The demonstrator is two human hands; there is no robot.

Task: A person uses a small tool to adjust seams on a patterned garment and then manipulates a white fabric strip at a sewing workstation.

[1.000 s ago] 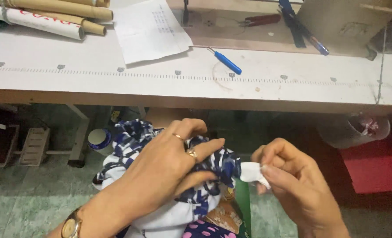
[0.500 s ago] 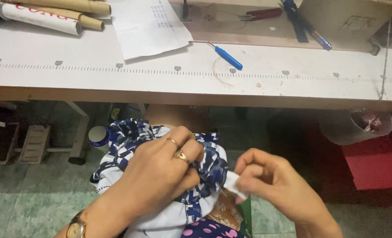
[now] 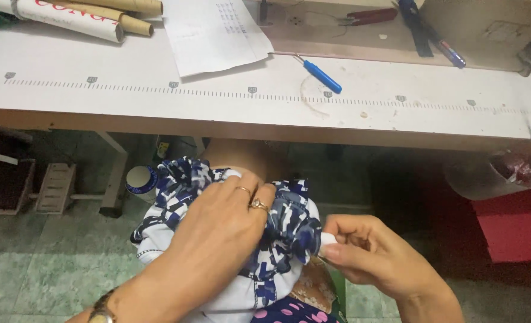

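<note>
Left hand (image 3: 226, 230) clamped over bunched blue-and-white cloth (image 3: 283, 224) in lap below worktop (image 3: 158, 98), right hand (image 3: 367, 257) pinching small white piece (image 3: 327, 239) at its edge; slippage likely if pinch loosened.

2 hands (image 3: 217, 239), 3 cardboard tubes (image 3: 80, 15), 2 rings (image 3: 250, 198)

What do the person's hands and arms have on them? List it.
The left hand wears two gold-coloured rings on neighbouring fingers, one with a small raised top. A metal wristwatch sits at the left wrist. The right hand is bare, no rings visible. No sleeves show on either forearm.
</note>
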